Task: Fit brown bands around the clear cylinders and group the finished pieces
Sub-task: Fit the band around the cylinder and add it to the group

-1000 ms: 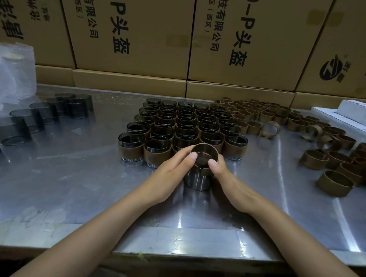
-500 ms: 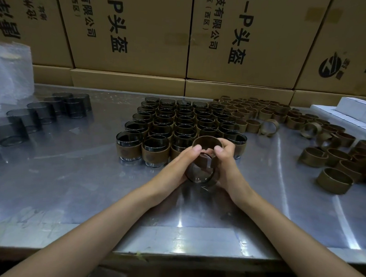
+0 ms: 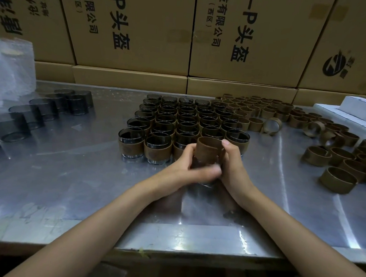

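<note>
Right in front of the block of finished pieces, both hands meet around one clear cylinder, of which only the lower rim shows beneath the palms. A brown band sits on its upper part, rising above the fingers and tilted a little toward the finished pieces. The left hand curls round the near and left side of the band, thumb lying across the front; that thumb is blurred. The right hand grips the band's right side, one fingertip raised at its top edge. The held piece is just short of the front row of finished pieces, touching or nearly so; I cannot tell which. To the right of the finished pieces, loose brown bands lie scattered over the steel tabletop, some upright, some on edge. To their left stand bare dark-tinted cylinders in a line, beside a clear plastic bag. Behind them all, cardboard cartons are stacked along the far edge.
</note>
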{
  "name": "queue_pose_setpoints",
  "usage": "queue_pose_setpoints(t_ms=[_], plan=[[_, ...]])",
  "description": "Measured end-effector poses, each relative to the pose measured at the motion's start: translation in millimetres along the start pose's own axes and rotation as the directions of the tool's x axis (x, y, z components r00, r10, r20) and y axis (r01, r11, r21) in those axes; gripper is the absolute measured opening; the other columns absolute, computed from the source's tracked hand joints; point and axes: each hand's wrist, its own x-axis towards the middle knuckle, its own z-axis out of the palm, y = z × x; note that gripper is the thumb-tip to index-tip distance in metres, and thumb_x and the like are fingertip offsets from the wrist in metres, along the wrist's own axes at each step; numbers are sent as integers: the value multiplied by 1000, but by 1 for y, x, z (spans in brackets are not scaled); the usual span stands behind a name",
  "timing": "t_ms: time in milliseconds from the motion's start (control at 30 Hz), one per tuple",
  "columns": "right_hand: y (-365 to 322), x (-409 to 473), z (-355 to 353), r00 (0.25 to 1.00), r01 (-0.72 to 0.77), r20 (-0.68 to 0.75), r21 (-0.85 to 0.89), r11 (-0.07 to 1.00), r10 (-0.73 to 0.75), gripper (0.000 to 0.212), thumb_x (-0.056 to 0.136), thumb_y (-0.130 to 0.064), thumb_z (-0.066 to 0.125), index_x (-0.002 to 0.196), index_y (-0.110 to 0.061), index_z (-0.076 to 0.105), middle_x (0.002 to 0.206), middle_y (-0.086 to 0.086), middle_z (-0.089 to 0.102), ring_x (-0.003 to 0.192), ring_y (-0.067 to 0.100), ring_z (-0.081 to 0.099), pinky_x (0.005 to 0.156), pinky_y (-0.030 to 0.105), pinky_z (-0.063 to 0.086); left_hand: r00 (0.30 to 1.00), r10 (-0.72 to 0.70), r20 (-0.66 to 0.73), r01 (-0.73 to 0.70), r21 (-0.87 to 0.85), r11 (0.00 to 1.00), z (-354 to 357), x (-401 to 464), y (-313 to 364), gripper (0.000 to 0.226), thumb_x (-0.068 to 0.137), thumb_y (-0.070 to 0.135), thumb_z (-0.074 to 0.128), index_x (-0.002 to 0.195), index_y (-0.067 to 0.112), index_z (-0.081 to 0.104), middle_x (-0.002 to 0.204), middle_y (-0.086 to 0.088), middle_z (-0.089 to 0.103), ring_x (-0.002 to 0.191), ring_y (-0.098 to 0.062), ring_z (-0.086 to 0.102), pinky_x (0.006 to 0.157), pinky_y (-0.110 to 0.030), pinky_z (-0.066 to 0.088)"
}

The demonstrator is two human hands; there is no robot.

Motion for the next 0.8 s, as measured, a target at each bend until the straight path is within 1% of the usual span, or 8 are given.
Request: queue_pose_setpoints(t_ms=[100, 200, 267, 367, 500, 600, 700, 800], plan=[[0, 1, -1, 1000, -8, 4, -1, 1000, 8, 53, 87, -55, 35, 105, -20, 70, 102, 10, 71, 105, 24, 65, 98, 44, 47, 998, 62, -12, -55, 296, 954, -5, 1, -8, 79, 68, 30, 81, 128, 28, 29, 125, 4, 52, 113, 1, 56, 97, -22, 47], [-2, -1, -2, 999, 43, 10, 6, 999, -43, 51, 89, -49, 36, 113, -13, 64, 107, 10, 68, 106, 22, 62, 99, 43, 47, 989, 131, -64, -114, 222, 968, -5, 3, -12, 70, 71, 16, 82, 127, 21, 39, 122, 0, 58, 113, -9, 60, 99, -32, 49], [-4, -2, 0, 997, 77, 9, -6, 997, -77, 47, 89, -44, 37, 114, -11, 59, 109, 12, 64, 107, 22, 60, 100, 47, 46, 982, 146, -117, -117, 229, 966, -5, 4, -13, 71, 69, 28, 82, 129, 20, 45, 123, 0, 61, 114, -13, 61, 100, -40, 49], [-4, -3, -1, 996, 85, 19, -2, 996, -85, 43, 89, -43, 36, 116, -16, 57, 113, 11, 64, 111, 25, 60, 98, 50, 47, 977, 154, -145, -110, 276, 955, -6, 5, -13, 67, 69, 47, 74, 128, 23, 50, 119, 8, 62, 113, -9, 60, 100, -39, 48], [-3, -4, -4, 995, 78, 55, 9, 997, -78, 45, 88, -48, 33, 118, -23, 56, 111, -1, 69, 107, 14, 64, 80, 31, 54, 985, 121, -120, -84, 274, 958, -5, 3, -12, 59, 80, 54, 66, 130, 30, 45, 107, 31, 58, 106, 4, 58, 91, -27, 50], [-3, -5, -3, 994, 78, 69, 55, 995, -81, 42, 88, -46, 33, 114, -22, 55, 101, -4, 71, 93, 8, 67, 71, 26, 54, 988, 97, -121, -66, 237, 969, -4, 3, -9, 64, 77, 61, 54, 131, 29, 40, 94, 38, 55, 89, 5, 60, 78, -25, 51], [-4, -5, -1, 995, 73, 66, 85, 994, -79, 48, 86, -47, 33, 117, -16, 52, 100, 0, 68, 89, 9, 67, 67, 28, 55, 994, 58, -89, -38, 220, 975, -5, 5, -8, 59, 81, 57, 63, 128, 31, 37, 103, 25, 53, 90, 4, 59, 79, -23, 51], [-4, -5, 3, 996, 63, 60, 99, 993, -70, 58, 83, -46, 35, 126, -8, 47, 106, 6, 64, 96, 14, 64, 74, 30, 54, 999, 27, -20, -23, 214, 977, -9, 5, -12, 77, 67, 48, 69, 131, 28, 32, 124, 8, 46, 116, -2, 51, 96, -23, 45]])
